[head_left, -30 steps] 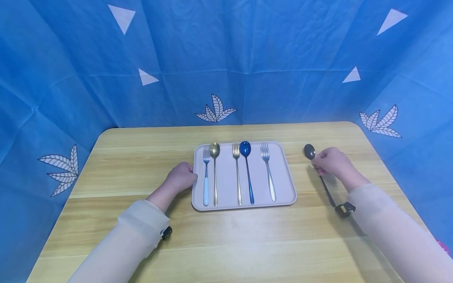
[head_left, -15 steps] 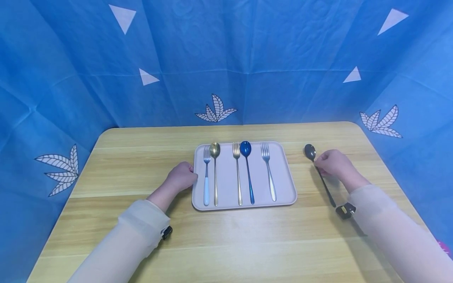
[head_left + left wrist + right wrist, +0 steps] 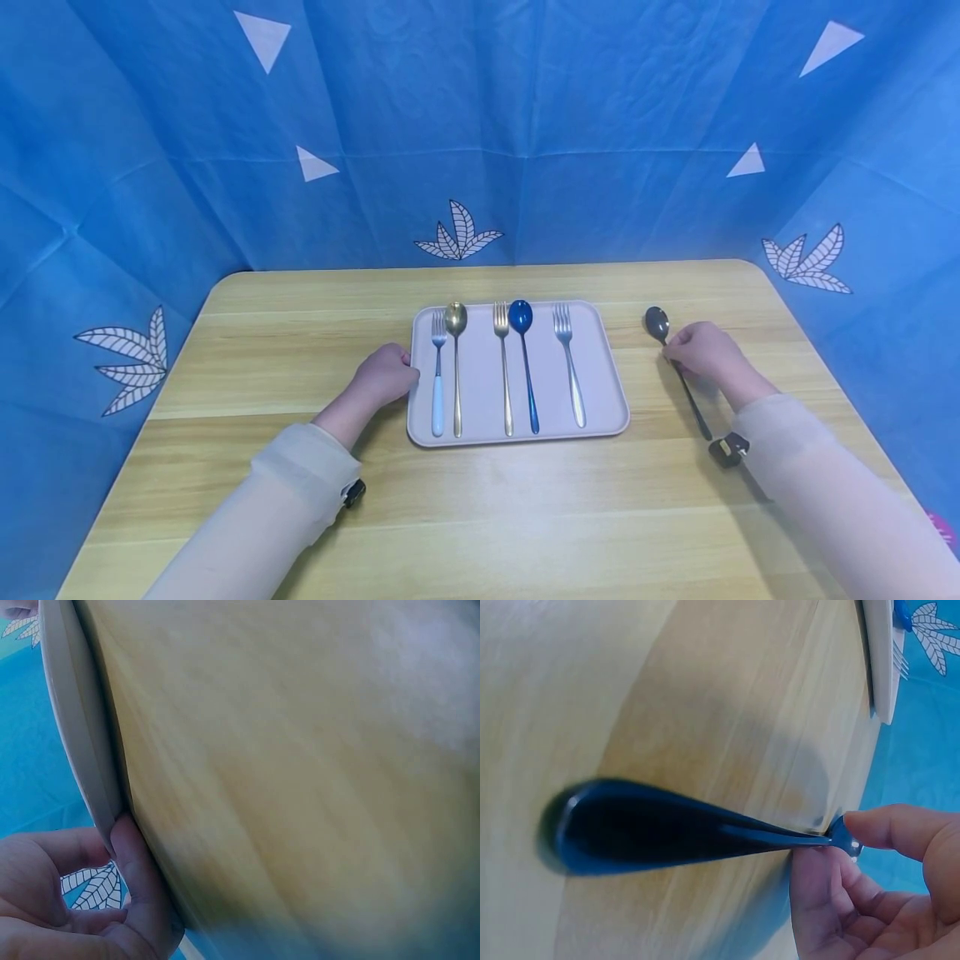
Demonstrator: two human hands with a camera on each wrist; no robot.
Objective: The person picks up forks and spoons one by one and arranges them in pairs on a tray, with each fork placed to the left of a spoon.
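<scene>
At the right of the head view lies a dark, long-handled spoon (image 3: 657, 323), its bowl pointing away. My right hand (image 3: 702, 348) pinches its neck just below the bowl, and the handle (image 3: 652, 825) stretches large across the right wrist view. A pale pinkish tray (image 3: 476, 367) is in the middle of the table. My left hand (image 3: 386, 373) grips the tray's left rim, with thumb and finger on either side of it in the left wrist view. On the tray lie a blue-handled fork (image 3: 438, 367), gold spoon (image 3: 455, 318), gold fork (image 3: 502, 333), blue spoon (image 3: 521, 317) and silver fork (image 3: 567, 358).
The light wooden table (image 3: 525, 517) has rounded far corners. A blue cloth (image 3: 405, 100) with white triangles and leaf patterns hangs behind it and at both sides. Between the tray and the dark spoon is a strip of bare wood.
My right hand has shifted slightly nearer along the dark spoon, its fingers drawing in on the neck. The spoon stays almost in place. My left hand and the tray have not visibly moved.
</scene>
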